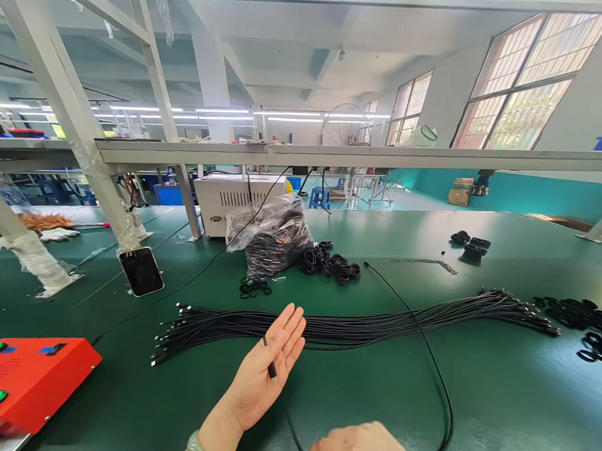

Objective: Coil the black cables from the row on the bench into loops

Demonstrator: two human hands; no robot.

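A workshop with tall gridded windows (517,82) and rows of ceiling lights surrounds a long workbench covered by a green mat (493,400). A pale metal shelf rail (334,157) spans the bench at the far side. Beyond the rail stands a pedestal fan (345,134).

The left hand (262,367) is open, palm toward the camera, fingers extended and slightly apart, and wears a pale bangle (195,447) at the wrist. A slim black plug (272,369) lies across the palm, with a short length of its black cable showing above it; how firmly the hand has hold of it cannot be determined.

The right hand (364,447) is at the lower frame edge, only partly in view, and its degree of closure cannot be determined. A single black cable (445,408) runs past that hand, loops at lower right, and extends up across the mat.

Directly ahead of the hands lies a long bundle of black cables (356,327) with metal-tipped ends. Further items on the mat are a clear bag of black coils (273,244), loose black rings (329,266), a red box with green buttons (22,379), and a white machine (232,199).
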